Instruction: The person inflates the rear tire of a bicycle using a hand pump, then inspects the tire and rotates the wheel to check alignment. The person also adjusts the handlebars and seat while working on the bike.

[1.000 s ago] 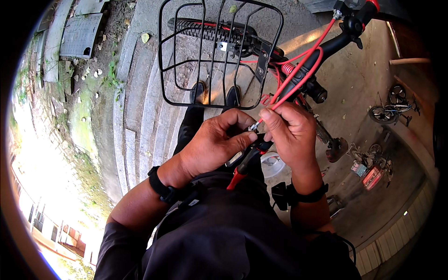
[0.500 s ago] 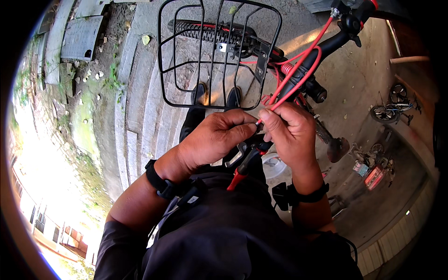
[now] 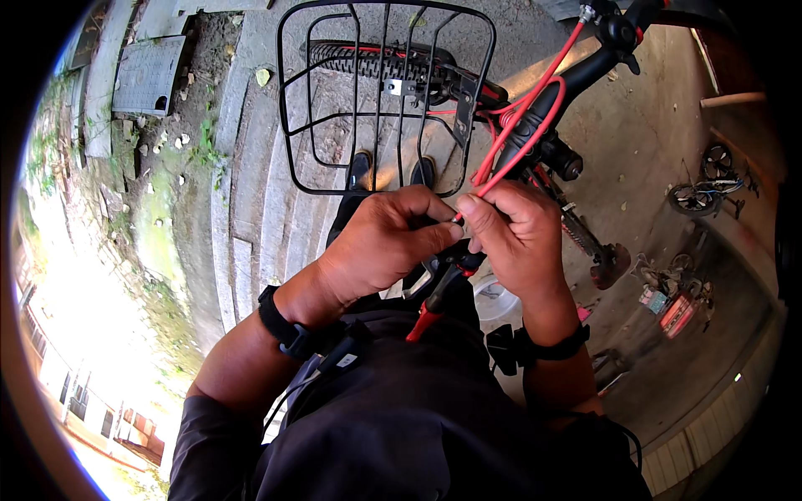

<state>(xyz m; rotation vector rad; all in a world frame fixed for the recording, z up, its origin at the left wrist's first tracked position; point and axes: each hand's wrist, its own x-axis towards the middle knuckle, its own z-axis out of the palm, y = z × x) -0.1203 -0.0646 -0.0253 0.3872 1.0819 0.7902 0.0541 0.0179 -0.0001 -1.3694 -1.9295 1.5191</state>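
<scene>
My left hand (image 3: 388, 234) is closed in a pinch at the end of a red brake cable (image 3: 528, 151), its thumb and forefinger together. Just beside it, my right hand (image 3: 520, 238) pinches the same cable between thumb and fingers. From there the cable loops up over the black handlebar (image 3: 576, 83). A brake lever (image 3: 420, 282) and a red handlebar grip (image 3: 424, 324) lie below the hands, close to my body. The very tip of the cable is mostly covered by my fingertips.
A black wire basket (image 3: 376, 193) stands ahead, with a knobby front tyre (image 3: 334, 57) behind its bars. Concrete steps (image 3: 280, 196) run along the left. A small bicycle (image 3: 697, 199) and a red-and-white box (image 3: 677, 316) are farther right. A clear round container (image 3: 495, 299) sits below my right hand.
The cable loop has shifted slightly left and down with my right hand. The silvery tip between my fingers is less visible. Both hands keep their pinch, and the view has moved a little.
</scene>
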